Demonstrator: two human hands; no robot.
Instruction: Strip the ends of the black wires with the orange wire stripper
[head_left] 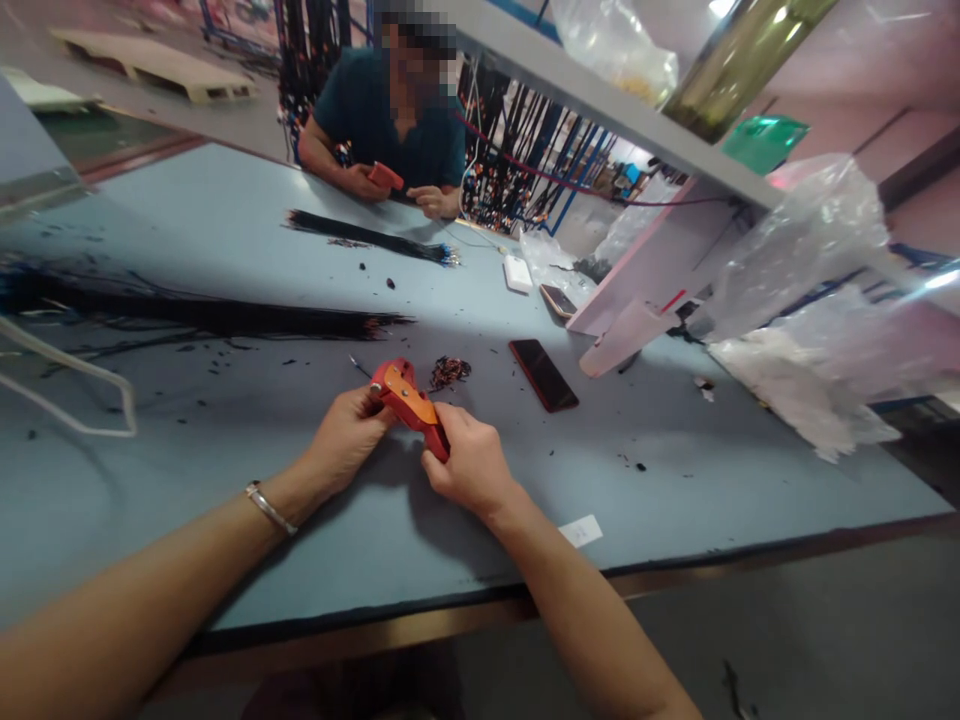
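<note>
My right hand (469,455) is wrapped round the handles of a red and orange hand tool (407,395) above the table. At the tool's head, my left hand (349,435) pinches a thin dark cable (360,368), whose tip sticks out to the upper left. A small heap of copper and black scraps (450,373) lies just behind the tool. Beyond my left hand stretches a long bundle of black cables (225,315). A shorter cable bundle (367,237) rests farther back.
Across the table (480,550), a person (386,130) holds a red tool. A phone (544,375) lies right of the scraps, with a second phone (557,301) behind. Plastic bags (802,350) sit at the right; a bent white frame (112,400) stands left.
</note>
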